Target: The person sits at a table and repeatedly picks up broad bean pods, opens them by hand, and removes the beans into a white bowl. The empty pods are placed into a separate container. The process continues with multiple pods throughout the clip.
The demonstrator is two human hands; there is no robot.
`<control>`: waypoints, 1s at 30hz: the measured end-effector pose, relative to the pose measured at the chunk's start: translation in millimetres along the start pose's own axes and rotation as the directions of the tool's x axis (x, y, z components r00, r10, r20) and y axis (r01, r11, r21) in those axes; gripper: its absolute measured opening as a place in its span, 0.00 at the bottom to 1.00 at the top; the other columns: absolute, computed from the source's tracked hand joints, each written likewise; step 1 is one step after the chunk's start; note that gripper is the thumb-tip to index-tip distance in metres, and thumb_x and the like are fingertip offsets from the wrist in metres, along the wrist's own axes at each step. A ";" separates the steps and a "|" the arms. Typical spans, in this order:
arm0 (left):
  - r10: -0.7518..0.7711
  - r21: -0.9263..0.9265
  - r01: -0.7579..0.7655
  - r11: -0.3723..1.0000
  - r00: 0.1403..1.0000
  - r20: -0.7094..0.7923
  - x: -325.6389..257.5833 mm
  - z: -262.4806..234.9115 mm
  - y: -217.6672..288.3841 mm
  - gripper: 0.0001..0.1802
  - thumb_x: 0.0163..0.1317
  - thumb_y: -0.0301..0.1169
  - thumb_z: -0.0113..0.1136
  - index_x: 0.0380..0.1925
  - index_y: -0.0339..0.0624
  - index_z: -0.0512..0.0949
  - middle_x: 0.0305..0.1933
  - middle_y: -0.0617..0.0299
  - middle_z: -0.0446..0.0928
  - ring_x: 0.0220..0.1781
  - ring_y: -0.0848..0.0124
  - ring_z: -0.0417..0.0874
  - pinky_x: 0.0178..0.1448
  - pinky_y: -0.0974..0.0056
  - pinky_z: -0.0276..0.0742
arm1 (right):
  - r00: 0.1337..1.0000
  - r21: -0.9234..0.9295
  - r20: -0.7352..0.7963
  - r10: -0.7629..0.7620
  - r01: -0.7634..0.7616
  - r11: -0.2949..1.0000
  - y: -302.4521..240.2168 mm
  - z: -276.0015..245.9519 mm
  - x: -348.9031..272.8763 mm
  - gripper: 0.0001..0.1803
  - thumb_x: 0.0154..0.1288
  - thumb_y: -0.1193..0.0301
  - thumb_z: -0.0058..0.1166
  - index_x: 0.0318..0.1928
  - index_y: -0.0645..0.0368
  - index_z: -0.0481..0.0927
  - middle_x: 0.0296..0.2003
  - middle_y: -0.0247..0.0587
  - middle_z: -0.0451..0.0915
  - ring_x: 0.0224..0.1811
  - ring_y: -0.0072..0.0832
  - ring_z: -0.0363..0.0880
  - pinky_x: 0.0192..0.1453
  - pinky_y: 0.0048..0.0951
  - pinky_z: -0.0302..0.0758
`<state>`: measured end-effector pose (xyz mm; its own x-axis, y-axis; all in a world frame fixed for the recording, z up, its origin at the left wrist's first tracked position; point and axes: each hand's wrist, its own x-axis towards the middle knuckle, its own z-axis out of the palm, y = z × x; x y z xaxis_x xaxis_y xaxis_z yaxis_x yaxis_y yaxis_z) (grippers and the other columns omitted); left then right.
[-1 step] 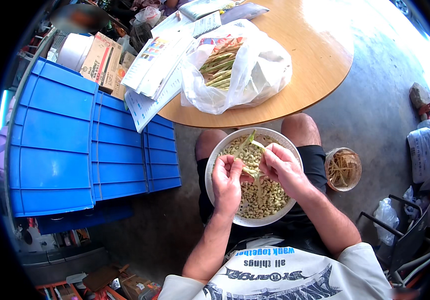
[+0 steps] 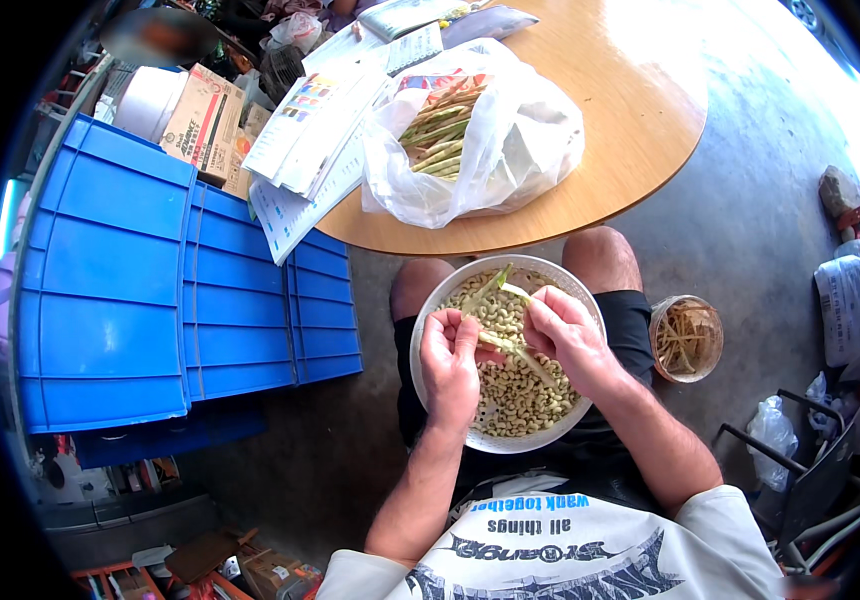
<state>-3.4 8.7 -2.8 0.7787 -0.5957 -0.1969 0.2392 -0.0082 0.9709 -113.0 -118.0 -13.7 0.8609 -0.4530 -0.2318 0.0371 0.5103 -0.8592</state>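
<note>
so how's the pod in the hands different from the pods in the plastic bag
The split green pod is held open by both hands over the white bowl of shelled beans on the lap; the pods in the clear plastic bag lie whole on the round wooden table. Both are long and greenish.

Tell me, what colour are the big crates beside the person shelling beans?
Bright blue crates, plain and ribbed, seen clearly in the head view.

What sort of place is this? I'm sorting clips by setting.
Probably a storeroom or workshop corner with a bare concrete floor: stacked blue crates, cardboard boxes, a round wooden table holding a bag of bean pods. Both hands split a pod over a bowl.
</note>
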 end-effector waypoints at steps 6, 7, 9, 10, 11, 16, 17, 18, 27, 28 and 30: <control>0.037 0.035 -0.035 0.999 0.998 -0.044 0.8 -1.4 1.8 0.06 0.73 0.29 0.52 0.43 0.39 0.68 0.34 0.62 0.74 0.29 0.77 0.78 0.32 0.71 0.82 | 0.998 -0.224 0.019 0.065 -0.059 0.973 -14.2 6.9 -3.1 0.14 0.73 0.61 0.50 0.37 0.60 0.73 0.26 0.28 0.72 0.26 0.14 0.68 0.28 0.20 0.68; 0.041 0.044 -0.038 0.998 0.998 -0.054 1.4 -2.6 2.3 0.06 0.73 0.29 0.51 0.43 0.39 0.68 0.34 0.62 0.74 0.29 0.77 0.78 0.32 0.71 0.82 | 0.996 -0.266 0.041 0.079 -0.065 0.962 -15.3 7.1 -3.6 0.14 0.73 0.61 0.52 0.37 0.60 0.73 0.26 0.28 0.72 0.27 0.13 0.69 0.27 0.19 0.67; 0.061 0.045 -0.059 0.997 0.997 -0.050 3.3 -5.3 1.8 0.06 0.73 0.29 0.51 0.43 0.39 0.68 0.34 0.61 0.74 0.28 0.78 0.78 0.31 0.71 0.81 | 0.992 -0.305 0.068 0.106 -0.080 0.949 -17.4 6.2 -4.4 0.13 0.72 0.63 0.54 0.39 0.62 0.74 0.27 0.28 0.73 0.27 0.14 0.70 0.28 0.20 0.68; 0.071 0.045 -0.069 0.997 0.996 -0.047 3.9 -5.7 1.6 0.06 0.73 0.29 0.51 0.44 0.39 0.67 0.34 0.61 0.74 0.28 0.78 0.78 0.31 0.72 0.81 | 0.989 -0.325 0.081 0.120 -0.088 0.942 -17.9 5.4 -4.8 0.13 0.71 0.63 0.55 0.40 0.63 0.75 0.28 0.28 0.74 0.27 0.14 0.71 0.28 0.20 0.69; 0.076 0.042 -0.075 0.996 0.996 -0.042 3.4 -4.3 3.6 0.06 0.73 0.29 0.51 0.43 0.39 0.67 0.34 0.62 0.74 0.29 0.78 0.77 0.32 0.72 0.80 | 0.993 -0.390 0.112 0.046 0.002 0.921 -13.7 5.3 -2.5 0.13 0.69 0.64 0.56 0.40 0.63 0.77 0.26 0.28 0.75 0.25 0.14 0.70 0.27 0.21 0.68; 0.085 0.014 -0.085 0.996 0.996 -0.040 0.3 -3.4 3.3 0.08 0.73 0.29 0.52 0.46 0.38 0.70 0.35 0.63 0.75 0.30 0.78 0.78 0.32 0.72 0.81 | 0.991 -0.579 0.126 0.045 0.037 0.815 -18.3 10.6 -6.6 0.14 0.64 0.64 0.57 0.32 0.65 0.80 0.18 0.40 0.77 0.21 0.27 0.75 0.29 0.33 0.73; 0.077 -0.003 -0.077 0.997 0.996 -0.038 -0.9 -1.3 4.1 0.08 0.73 0.29 0.52 0.47 0.37 0.71 0.35 0.63 0.75 0.30 0.78 0.79 0.33 0.72 0.81 | 0.993 -0.602 0.120 0.012 0.063 0.796 -18.8 10.9 -7.4 0.14 0.64 0.65 0.57 0.32 0.65 0.80 0.19 0.42 0.77 0.21 0.29 0.76 0.29 0.34 0.73; 0.044 0.020 -0.044 0.999 0.999 0.009 -2.4 -0.2 4.9 0.08 0.72 0.29 0.52 0.46 0.37 0.72 0.36 0.62 0.76 0.31 0.78 0.79 0.33 0.72 0.81 | 0.993 -0.624 0.115 -0.020 0.088 0.776 -19.2 10.9 -8.0 0.14 0.64 0.65 0.57 0.32 0.65 0.80 0.19 0.44 0.78 0.21 0.31 0.77 0.30 0.35 0.74; -0.022 0.030 0.019 0.999 0.994 0.107 -11.9 0.3 6.1 0.07 0.71 0.29 0.56 0.42 0.36 0.77 0.35 0.65 0.78 0.31 0.79 0.80 0.36 0.73 0.82 | 0.994 -0.483 0.094 0.055 -0.002 0.875 -9.9 5.6 -4.3 0.15 0.67 0.64 0.52 0.34 0.67 0.78 0.19 0.44 0.76 0.23 0.29 0.76 0.31 0.36 0.73; -0.018 0.028 0.016 0.999 0.994 0.107 -11.8 0.2 5.9 0.07 0.71 0.29 0.56 0.41 0.36 0.77 0.35 0.65 0.77 0.31 0.79 0.80 0.36 0.73 0.82 | 0.995 -0.482 0.078 0.061 -0.016 0.876 -10.4 6.4 -4.5 0.15 0.68 0.64 0.51 0.34 0.67 0.78 0.19 0.44 0.76 0.23 0.28 0.76 0.31 0.35 0.73; -0.001 0.030 -0.001 1.000 0.997 0.082 -11.7 1.3 7.3 0.07 0.70 0.29 0.57 0.41 0.36 0.77 0.35 0.65 0.78 0.31 0.79 0.80 0.36 0.73 0.82 | 0.996 -0.480 0.044 0.076 -0.045 0.876 -12.3 8.5 -4.9 0.15 0.69 0.64 0.51 0.34 0.67 0.77 0.19 0.43 0.75 0.24 0.26 0.75 0.31 0.35 0.73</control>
<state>-11.5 14.6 6.7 0.7279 -0.6598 -0.1864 0.2206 -0.0319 0.9748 -113.4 -115.9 1.9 0.8827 -0.3803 -0.2760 -0.2503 0.1167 -0.9611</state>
